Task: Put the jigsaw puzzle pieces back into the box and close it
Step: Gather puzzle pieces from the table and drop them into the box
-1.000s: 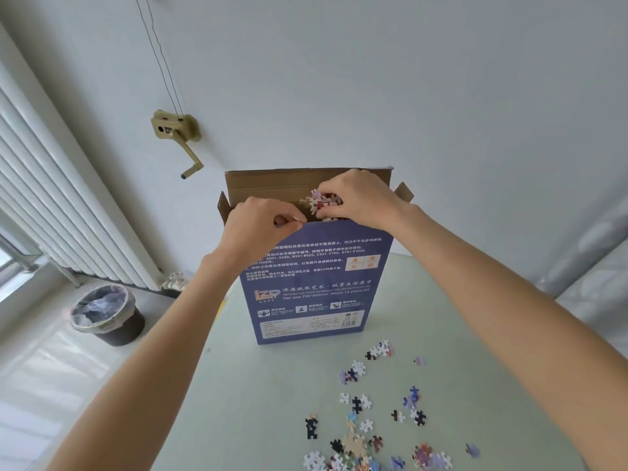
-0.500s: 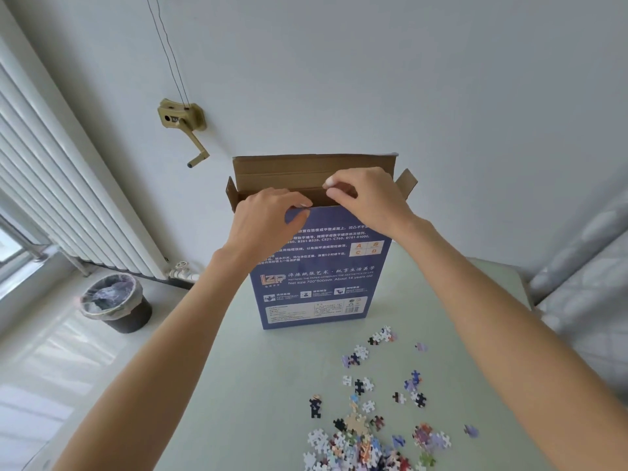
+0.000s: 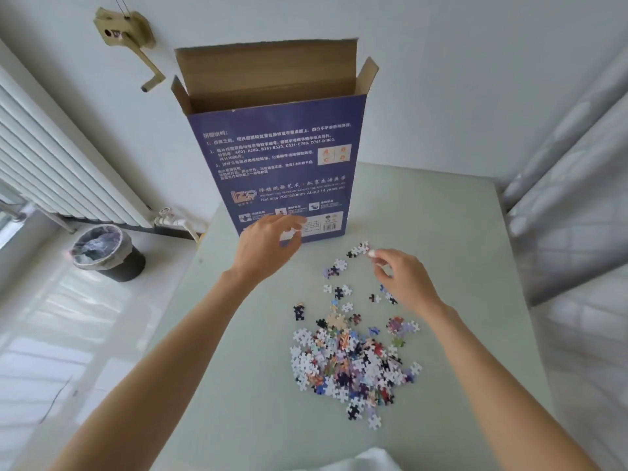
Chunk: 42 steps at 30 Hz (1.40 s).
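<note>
A tall blue puzzle box (image 3: 278, 164) stands upright at the far side of the pale green table (image 3: 238, 385), its brown top flaps open. A pile of jigsaw pieces (image 3: 350, 365) lies in front of it, with loose pieces (image 3: 339, 266) scattered toward the box. My left hand (image 3: 265, 248) hovers low in front of the box with relaxed fingers and holds nothing. My right hand (image 3: 401, 277) is over the scattered pieces, fingers loosely curled, fingertips close to a small cluster of pieces (image 3: 358, 249); I see nothing held in it.
A white radiator (image 3: 57, 164) runs along the left wall. A lined bin (image 3: 105, 251) stands on the floor below it. A beige crank fitting (image 3: 132, 42) hangs on the wall behind the box. Pale fabric (image 3: 571, 198) lies beyond the table's right edge.
Both hands have come down from the box's open top to the table. The pieces my right hand held over the opening are gone from it. The view has tilted down.
</note>
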{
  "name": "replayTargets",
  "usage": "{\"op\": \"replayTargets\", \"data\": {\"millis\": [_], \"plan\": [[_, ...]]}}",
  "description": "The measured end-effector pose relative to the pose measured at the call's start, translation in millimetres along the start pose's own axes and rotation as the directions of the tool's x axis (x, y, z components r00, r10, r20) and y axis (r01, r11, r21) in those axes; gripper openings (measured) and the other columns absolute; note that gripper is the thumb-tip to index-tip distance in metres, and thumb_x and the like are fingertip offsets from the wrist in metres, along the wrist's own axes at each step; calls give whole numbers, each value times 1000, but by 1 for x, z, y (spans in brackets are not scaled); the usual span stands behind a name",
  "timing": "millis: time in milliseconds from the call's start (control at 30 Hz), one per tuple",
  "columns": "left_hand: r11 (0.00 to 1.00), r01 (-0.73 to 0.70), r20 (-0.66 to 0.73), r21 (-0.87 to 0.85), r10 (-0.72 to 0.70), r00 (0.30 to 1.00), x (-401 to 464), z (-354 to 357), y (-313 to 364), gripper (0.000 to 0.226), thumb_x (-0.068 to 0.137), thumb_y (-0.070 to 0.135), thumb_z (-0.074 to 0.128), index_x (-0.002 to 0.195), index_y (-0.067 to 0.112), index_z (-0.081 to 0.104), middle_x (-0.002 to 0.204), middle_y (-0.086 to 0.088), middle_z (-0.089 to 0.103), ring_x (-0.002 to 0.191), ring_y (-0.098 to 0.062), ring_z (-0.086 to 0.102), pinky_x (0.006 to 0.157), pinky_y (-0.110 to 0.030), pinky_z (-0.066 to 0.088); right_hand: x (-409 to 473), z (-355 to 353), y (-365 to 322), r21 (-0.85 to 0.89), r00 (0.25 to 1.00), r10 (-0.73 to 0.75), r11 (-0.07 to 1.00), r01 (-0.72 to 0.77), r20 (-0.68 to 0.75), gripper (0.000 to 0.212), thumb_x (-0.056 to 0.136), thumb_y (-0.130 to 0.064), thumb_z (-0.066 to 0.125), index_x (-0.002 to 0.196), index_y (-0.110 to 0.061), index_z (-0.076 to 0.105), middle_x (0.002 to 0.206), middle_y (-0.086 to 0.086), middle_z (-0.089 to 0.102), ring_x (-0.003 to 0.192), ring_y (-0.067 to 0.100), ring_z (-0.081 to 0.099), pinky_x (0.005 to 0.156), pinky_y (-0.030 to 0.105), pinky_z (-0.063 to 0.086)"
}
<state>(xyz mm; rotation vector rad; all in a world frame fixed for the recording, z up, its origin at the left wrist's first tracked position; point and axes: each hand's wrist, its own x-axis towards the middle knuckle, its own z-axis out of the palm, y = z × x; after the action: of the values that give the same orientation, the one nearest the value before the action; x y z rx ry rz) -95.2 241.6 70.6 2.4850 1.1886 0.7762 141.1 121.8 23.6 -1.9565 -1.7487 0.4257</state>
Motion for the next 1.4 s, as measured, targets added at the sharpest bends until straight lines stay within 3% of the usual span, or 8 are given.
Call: {"op": "replayTargets", "data": {"millis": [167,367,467,633,800,1067,1233,1400], "plan": [[960,264,348,89,-278,895,-51,65,-24,42,86,29,61,127,27,53,123,1,61,106,-15,57,87,-30,47,-56,46,58,-119,918,292,956,-269,269,47,92,-21,53,137,-12,42,137,8,43,124,25,41,103,34,34],[865,422,581,273,-498,644,-105,114,-39,78,85,43,62,148,27,18,154,-4,19,140,-29,18,107,-46,32,-91,87,83,-276,809,526,844,-460,262,58,92,-32,49,143,-15,27,151,17,19,139,37,14,109,50,25],[896,359,609,260,-441,659,-123,125,-34,77,85,48,59,148,28,18,156,2,12,143,-25,7,112,-48,25,-98,105,60,-273,857,451,882,-385,249,60,91,-39,49,142,-17,27,153,15,13,140,37,11,113,52,18],[942,253,672,221,-336,660,-148,128,-11,92,75,59,64,148,32,15,156,7,9,143,-21,4,112,-47,20,-116,124,20,-239,870,270,954,-183,412,83,84,-53,57,147,-19,15,156,9,1,143,33,-1,116,48,4],[956,99,710,275,-272,650,-159,131,1,113,61,51,80,148,31,10,150,1,15,135,-23,17,105,-40,33,-122,128,16,-310,904,197,948,-76,379,105,65,-56,74,145,-17,17,150,11,19,135,29,21,110,42,24],[943,297,635,150,-322,702,-155,131,-6,93,69,28,81,144,23,27,140,-3,35,122,-23,35,101,-31,36,-88,137,3,-181,909,209,972,-151,361,101,70,-24,79,146,-16,13,130,12,36,112,21,38,92,27,42],[930,341,627,134,-346,698,-148,132,-10,79,72,30,78,139,25,37,134,-3,42,120,-23,41,97,-31,38,-72,142,-3,-158,890,155,983,-95,428,79,75,1,67,141,-15,26,131,11,35,110,18,42,80,26,50],[928,351,642,126,-346,685,-139,129,-13,68,76,28,75,135,23,42,127,-5,49,111,-22,51,93,-30,42,-72,144,-3,-195,902,147,978,-71,406,77,72,-37,76,132,-13,33,132,11,31,119,24,34,96,29,41]]}}
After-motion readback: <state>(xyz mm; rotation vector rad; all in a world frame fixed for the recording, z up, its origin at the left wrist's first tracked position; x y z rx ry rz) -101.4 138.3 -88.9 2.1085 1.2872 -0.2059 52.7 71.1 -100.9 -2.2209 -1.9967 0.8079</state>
